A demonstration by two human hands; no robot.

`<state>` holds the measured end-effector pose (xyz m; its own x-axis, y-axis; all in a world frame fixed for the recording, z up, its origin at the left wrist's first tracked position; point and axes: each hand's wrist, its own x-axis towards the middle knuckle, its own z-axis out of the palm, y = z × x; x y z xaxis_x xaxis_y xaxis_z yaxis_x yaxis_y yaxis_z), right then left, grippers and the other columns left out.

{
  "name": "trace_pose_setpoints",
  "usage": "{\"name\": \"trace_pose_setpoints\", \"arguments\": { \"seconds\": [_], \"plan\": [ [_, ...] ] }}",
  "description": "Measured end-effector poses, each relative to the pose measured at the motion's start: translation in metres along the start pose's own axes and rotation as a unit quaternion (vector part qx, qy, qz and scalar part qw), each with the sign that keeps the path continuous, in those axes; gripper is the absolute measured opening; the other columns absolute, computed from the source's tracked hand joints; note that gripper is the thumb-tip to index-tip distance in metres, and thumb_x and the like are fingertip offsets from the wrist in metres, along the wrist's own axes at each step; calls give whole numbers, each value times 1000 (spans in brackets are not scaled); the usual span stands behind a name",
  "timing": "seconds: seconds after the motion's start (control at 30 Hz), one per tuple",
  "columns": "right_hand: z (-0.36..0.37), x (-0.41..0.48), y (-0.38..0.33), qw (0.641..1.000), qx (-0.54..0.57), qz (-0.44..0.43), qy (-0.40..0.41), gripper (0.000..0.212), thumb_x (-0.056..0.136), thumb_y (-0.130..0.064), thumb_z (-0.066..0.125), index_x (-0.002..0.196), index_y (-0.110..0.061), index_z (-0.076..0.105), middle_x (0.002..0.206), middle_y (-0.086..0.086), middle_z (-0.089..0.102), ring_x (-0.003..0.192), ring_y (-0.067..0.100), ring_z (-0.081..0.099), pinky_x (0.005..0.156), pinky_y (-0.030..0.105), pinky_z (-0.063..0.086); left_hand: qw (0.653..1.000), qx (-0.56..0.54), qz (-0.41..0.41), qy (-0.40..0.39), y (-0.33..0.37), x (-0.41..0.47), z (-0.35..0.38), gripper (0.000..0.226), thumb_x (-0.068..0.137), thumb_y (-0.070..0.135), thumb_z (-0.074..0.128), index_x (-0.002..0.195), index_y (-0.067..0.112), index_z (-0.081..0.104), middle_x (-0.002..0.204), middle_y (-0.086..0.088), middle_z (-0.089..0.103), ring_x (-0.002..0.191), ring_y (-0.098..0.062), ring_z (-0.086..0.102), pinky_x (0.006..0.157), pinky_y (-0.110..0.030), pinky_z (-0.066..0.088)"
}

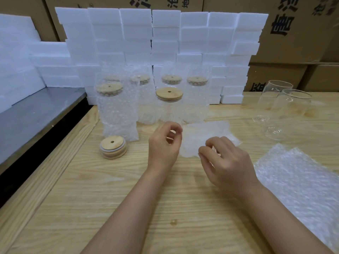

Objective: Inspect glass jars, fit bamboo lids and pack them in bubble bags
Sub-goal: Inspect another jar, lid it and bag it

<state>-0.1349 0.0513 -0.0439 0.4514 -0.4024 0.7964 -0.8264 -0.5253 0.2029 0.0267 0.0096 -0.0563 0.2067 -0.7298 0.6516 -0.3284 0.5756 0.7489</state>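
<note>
Centre frame: left grip [163,145] and right grip [225,162] both pinch flat bubble bag [205,136] on wooden surface [128,198], just below lidded glass jar [169,107].

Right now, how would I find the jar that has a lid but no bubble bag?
Find the wall of white foam blocks on the wooden table's far side. Before it stand lidded jars in bubble bags. The bare jar is front and middle, just beyond the left hand; only its bamboo lid shows clear, uncovered by bubbles.
</note>
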Motion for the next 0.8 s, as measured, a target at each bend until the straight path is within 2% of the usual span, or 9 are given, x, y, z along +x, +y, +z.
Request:
{"name": "trace_pose_setpoints", "arguments": {
  "seconds": [0.13, 0.23, 0.3, 0.33, 0.4, 0.47, 0.57, 0.73, 0.8],
  "plan": [
    [-4, 0, -5, 999, 28, -28, 12, 20, 82, -16, 61, 64, -8, 64, 69, 4, 60, 52, 20, 49, 38, 27, 32, 994, 70, 81, -4, -5, -1, 0, 24, 81, -11, 59, 84, 8, 73, 84, 8, 55, 74, -7, 54, 62, -13, 42],
    [-4, 7, -11, 994, 77, 28, 75, 20, 84, -21, 61, 73, -6, 70, 81, 10, 65, 58, 10, 42, 42, 22, 35, 993, 67, 94, -9, -3, -4, 3, 18, 80, -8, 62, 87, 4, 74, 86, 0, 56, 70, -11, 55, 63, -13, 46],
    [-2, 23, -15, 981, 96, 104, 135, 19, 85, -20, 61, 88, -5, 72, 91, 13, 62, 67, 15, 48, 56, 23, 42, 994, 55, 91, -22, -2, -6, 3, 15, 77, -3, 67, 89, 4, 72, 86, 0, 56, 66, -11, 54, 64, -14, 47],
    [0, 35, -16, 972, 117, 151, 135, 23, 85, -22, 61, 98, -6, 71, 98, 14, 60, 77, 21, 52, 70, 24, 44, 995, 49, 87, -32, -2, -6, 3, 16, 76, 0, 69, 91, 4, 72, 87, 1, 55, 66, -9, 53, 64, -16, 48],
    [5, 61, -17, 956, 155, 242, 63, 39, 86, -34, 63, 122, -18, 61, 118, 12, 52, 106, 30, 45, 94, 29, 35, 995, 43, 68, -58, -4, -7, 3, 19, 75, 3, 73, 93, 7, 69, 87, 2, 53, 67, -7, 52, 66, -17, 48],
    [13, 86, -15, 943, 160, 287, -49, 57, 85, -51, 60, 137, -39, 41, 135, 8, 43, 126, 30, 29, 105, 39, 26, 994, 43, 45, -87, -5, -7, 5, 23, 73, 6, 76, 94, 8, 66, 90, 1, 53, 70, -8, 53, 66, -17, 48],
    [31, 109, -16, 926, 191, 300, -129, 67, 81, -60, 59, 137, -47, 23, 138, 7, 42, 131, 29, 27, 106, 42, 22, 991, 39, 15, -126, -8, -8, 7, 37, 71, 15, 78, 105, 9, 65, 103, -4, 56, 77, -11, 56, 68, -19, 48],
    [57, 115, -18, 890, 285, 330, -136, 64, 82, -45, 69, 132, -32, 31, 112, 3, 51, 117, 30, 47, 100, 42, 37, 986, 41, 2, -160, -8, -8, 10, 49, 68, 21, 74, 114, 10, 61, 106, -4, 52, 79, -8, 55, 70, -18, 46],
    [59, 113, -16, 869, 345, 337, -112, 55, 82, -38, 72, 124, -31, 38, 102, -5, 49, 109, 25, 53, 90, 34, 43, 986, 47, -2, -161, -9, -8, 9, 47, 69, 18, 76, 113, 10, 60, 104, 0, 49, 78, -6, 53, 71, -18, 46]
  ]
}}
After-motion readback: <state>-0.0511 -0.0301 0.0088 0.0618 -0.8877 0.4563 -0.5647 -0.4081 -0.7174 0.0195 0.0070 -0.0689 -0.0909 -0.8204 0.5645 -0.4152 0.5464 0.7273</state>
